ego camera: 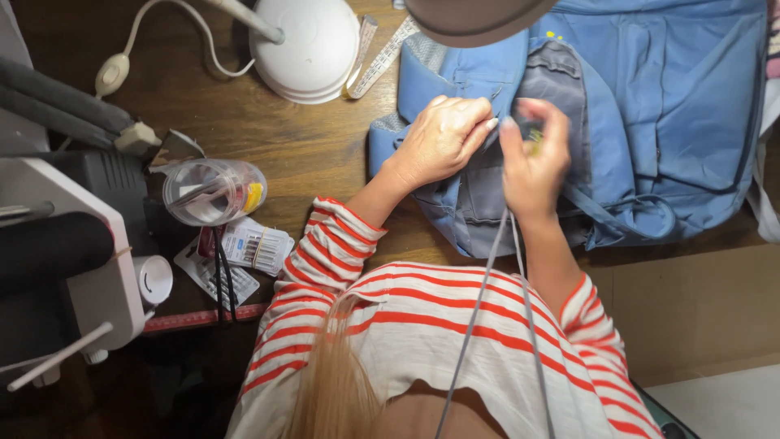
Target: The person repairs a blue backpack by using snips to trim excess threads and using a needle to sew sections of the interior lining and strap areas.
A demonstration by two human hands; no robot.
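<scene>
A soft blue backpack (650,122) lies on the wooden counter (268,138), right of a white lamp base (307,45). The left hand (439,142) pinches its grey panel; the right hand (532,162) grips something small, grey threads (487,284) trailing. The fabric looks limp, best held near the seam.

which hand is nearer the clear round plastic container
Left. The left hand holds the blue fabric backpack, nearest the clear round plastic container; the right hand is farther along the backpack.
</scene>
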